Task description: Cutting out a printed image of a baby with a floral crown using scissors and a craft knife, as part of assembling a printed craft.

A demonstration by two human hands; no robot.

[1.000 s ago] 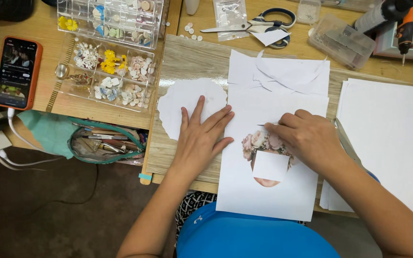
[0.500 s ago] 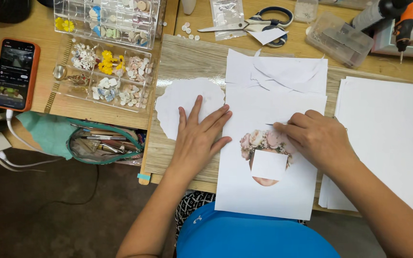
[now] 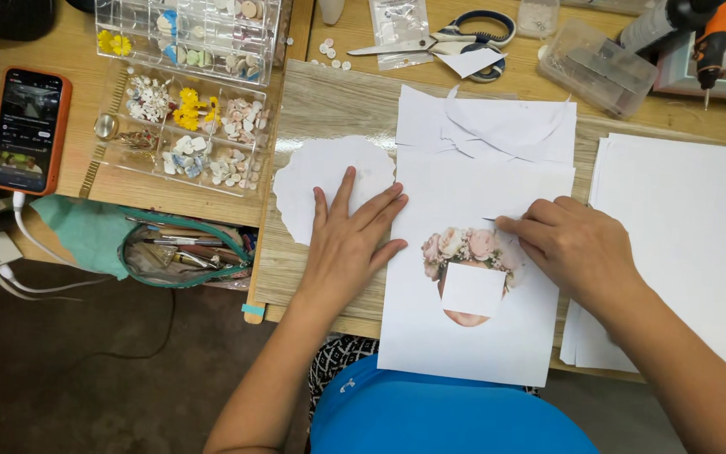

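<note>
At frame centre the left hand point(image 3: 350, 248) lies flat, fingers spread, pinning the printed sheet point(image 3: 472, 336) steady while the right hand point(image 3: 577, 248) pinches what may be a thin tool point(image 3: 489, 220) beside its flower crown point(image 3: 468, 246).

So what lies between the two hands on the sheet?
In the head view, bare white paper of the printed sheet separates the left hand from the right hand, with the flower crown print nearer the right.
</note>
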